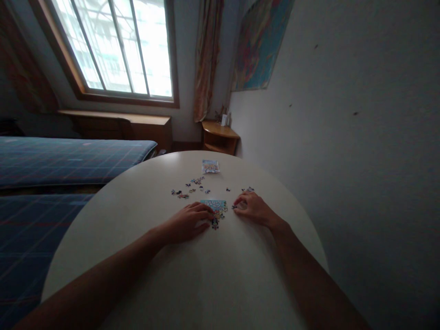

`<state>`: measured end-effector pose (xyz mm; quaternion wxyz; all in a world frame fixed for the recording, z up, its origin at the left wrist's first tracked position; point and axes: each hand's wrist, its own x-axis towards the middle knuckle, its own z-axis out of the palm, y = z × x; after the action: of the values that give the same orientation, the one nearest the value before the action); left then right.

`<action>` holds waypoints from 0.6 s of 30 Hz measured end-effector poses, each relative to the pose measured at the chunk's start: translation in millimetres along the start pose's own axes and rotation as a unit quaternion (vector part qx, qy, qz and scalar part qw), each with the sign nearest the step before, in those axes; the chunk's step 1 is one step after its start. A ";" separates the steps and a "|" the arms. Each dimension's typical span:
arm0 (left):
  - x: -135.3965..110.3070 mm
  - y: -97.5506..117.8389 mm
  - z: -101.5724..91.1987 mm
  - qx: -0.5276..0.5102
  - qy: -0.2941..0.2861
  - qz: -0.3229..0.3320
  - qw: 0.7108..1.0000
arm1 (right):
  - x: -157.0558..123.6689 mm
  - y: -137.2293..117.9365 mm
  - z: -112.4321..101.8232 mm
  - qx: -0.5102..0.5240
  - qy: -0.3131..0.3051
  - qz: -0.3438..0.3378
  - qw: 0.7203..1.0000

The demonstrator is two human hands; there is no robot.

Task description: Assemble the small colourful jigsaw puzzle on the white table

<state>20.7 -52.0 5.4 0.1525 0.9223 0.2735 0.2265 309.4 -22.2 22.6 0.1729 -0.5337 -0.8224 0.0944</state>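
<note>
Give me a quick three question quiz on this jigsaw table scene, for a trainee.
1. True or false: the left hand lies flat on the round table, at the left edge of the part-built puzzle.
2. Most loose pieces lie: A) beyond the part-built puzzle; B) stacked in a box; C) at the table's near edge.
3. Which hand is curled, fingertips down, right of the puzzle?
Key: 1 true; 2 A; 3 the right hand.

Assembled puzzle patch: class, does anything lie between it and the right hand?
Nothing visible does. Only bare table separates the right hand from the assembled puzzle patch. The left hand rests at the patch's left side; the loose pieces lie farther back.
</note>
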 end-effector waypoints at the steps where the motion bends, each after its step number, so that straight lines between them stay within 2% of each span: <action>1: 0.1 -0.2 0.1 0.001 -0.001 0.000 1.000 | 0.3 0.2 0.6 0.002 0.001 -0.004 1.000; 12: 0.1 1.2 -1.2 0.000 0.000 0.001 1.000 | 0.9 -9.9 1.4 0.047 -0.036 -0.082 0.995; 18: 0.9 1.1 -0.6 -0.003 0.003 0.000 1.000 | -1.8 -16.8 0.2 0.060 -0.032 -0.120 0.990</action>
<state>21.5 -52.2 6.7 0.1543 0.9211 0.2730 0.2307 295.8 -30.7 27.8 0.1881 -0.4165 -0.8784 0.1396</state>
